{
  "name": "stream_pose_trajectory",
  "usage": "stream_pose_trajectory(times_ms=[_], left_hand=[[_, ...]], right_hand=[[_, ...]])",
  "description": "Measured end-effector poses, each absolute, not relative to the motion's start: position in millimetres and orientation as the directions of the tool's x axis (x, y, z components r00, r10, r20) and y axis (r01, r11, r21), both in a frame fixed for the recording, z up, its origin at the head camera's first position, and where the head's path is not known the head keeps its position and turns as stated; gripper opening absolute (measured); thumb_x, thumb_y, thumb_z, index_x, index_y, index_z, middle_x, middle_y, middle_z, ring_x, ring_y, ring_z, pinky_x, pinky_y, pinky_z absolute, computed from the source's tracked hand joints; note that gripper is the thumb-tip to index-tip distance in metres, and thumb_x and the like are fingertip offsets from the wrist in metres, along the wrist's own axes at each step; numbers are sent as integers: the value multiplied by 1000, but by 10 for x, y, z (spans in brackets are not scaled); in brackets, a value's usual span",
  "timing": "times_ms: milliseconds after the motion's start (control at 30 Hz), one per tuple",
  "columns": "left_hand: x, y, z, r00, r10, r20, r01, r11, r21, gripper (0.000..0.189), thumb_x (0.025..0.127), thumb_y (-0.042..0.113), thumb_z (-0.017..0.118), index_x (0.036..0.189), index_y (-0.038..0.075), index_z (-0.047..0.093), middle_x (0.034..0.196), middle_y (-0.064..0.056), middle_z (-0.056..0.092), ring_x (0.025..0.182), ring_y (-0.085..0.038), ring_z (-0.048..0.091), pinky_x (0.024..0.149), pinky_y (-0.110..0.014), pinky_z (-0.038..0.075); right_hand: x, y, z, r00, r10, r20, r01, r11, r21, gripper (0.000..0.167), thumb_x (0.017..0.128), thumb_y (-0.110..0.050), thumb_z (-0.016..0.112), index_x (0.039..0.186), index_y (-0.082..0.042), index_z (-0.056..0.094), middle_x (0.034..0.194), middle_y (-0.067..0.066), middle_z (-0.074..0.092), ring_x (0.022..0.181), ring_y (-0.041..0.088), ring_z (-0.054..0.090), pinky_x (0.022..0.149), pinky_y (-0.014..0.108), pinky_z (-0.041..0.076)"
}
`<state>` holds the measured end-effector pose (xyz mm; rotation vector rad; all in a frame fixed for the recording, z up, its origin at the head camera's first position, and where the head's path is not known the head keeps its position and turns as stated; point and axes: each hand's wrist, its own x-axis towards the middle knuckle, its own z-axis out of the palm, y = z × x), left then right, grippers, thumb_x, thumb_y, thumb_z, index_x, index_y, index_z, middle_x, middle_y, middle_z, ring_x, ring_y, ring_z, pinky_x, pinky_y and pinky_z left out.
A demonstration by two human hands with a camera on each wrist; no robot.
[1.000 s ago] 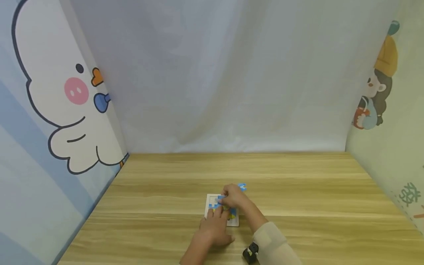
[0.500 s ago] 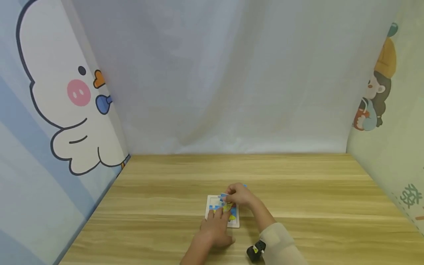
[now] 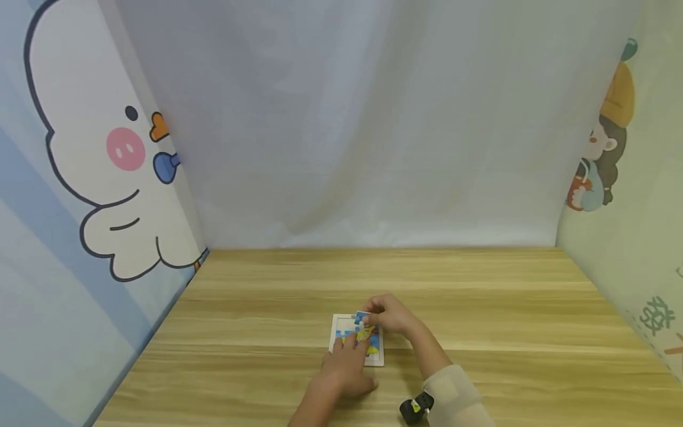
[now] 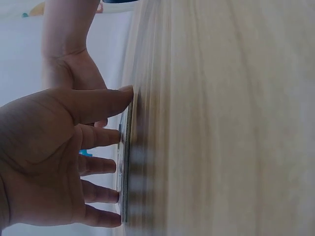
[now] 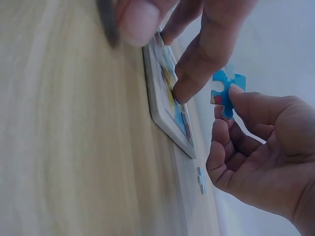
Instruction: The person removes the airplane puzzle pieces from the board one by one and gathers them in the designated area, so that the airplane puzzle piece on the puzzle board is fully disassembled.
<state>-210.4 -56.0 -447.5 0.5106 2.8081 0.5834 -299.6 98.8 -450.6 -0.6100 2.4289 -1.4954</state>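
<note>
A blue jigsaw piece with a small red and yellow patch is pinched between the thumb and bent fingers of the right hand. Since a second ago, the right hand has been shifted slightly toward the upper right corner of the puzzle tray, and a second loose piece has been hidden behind it in the head view. From the right wrist, that piece is seen lying on the tabletop, just beyond the tray. The held piece appears to be raised over the tray, so it is judged not to be seated; part of the tray's upper left is left bare, while blue and yellow pieces are set lower down. The tray's place has barely been altered: it is pressed by the left hand, whose fingers are straight and spread, with nothing gripped.

The tray's top and right rims are left uncovered by the left hand, but its lower left is screened. Ample tabletop is offered to both sides and beyond, the far edge being met by the pale backdrop well apart from the hands. Near the right sleeve, a black device is carried low.
</note>
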Motion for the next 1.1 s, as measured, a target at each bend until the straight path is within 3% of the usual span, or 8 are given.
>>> stream_pose_trajectory(times_ms=[200, 367, 700, 1100], left_hand=[[-2070, -559, -4485, -912, 390, -127, 298, 842, 449, 73, 74, 34, 75, 135, 7, 46, 144, -24, 29, 130, -52, 16, 96, -67, 21], [-2026, -523, -4449, -908, 410, -91, 336, 839, 428, 70, 74, 33, 74, 133, 6, 47, 142, -22, 32, 129, -50, 20, 97, -64, 24], [-1998, -442, -4430, -894, 430, -128, 348, 844, 408, 71, 75, 33, 74, 136, 10, 46, 143, -18, 32, 130, -46, 23, 98, -60, 27], [-2000, -412, -4458, -898, 416, -145, 355, 879, 319, 75, 70, 36, 78, 134, 13, 47, 140, -15, 35, 128, -41, 29, 96, -58, 32]], right_hand=[[-2932, 1113, -4499, -887, -459, 60, -259, 385, -886, 11, 86, 0, 59, 94, 3, 65, 86, 6, 64, 82, 17, 57, 76, 35, 46], [-2911, 1199, -4504, -891, -442, 100, -289, 385, -877, 12, 84, -1, 61, 95, 4, 66, 86, 5, 65, 81, 17, 57, 74, 34, 46], [-2859, 1321, -4451, -914, -397, 84, -242, 366, -899, 16, 86, -3, 62, 101, 4, 64, 83, 11, 62, 77, 18, 55, 69, 32, 45], [-2909, 1553, -4495, -947, -315, 66, -185, 366, -912, 20, 85, 0, 58, 104, 4, 65, 81, 6, 62, 76, 22, 55, 66, 32, 46]])
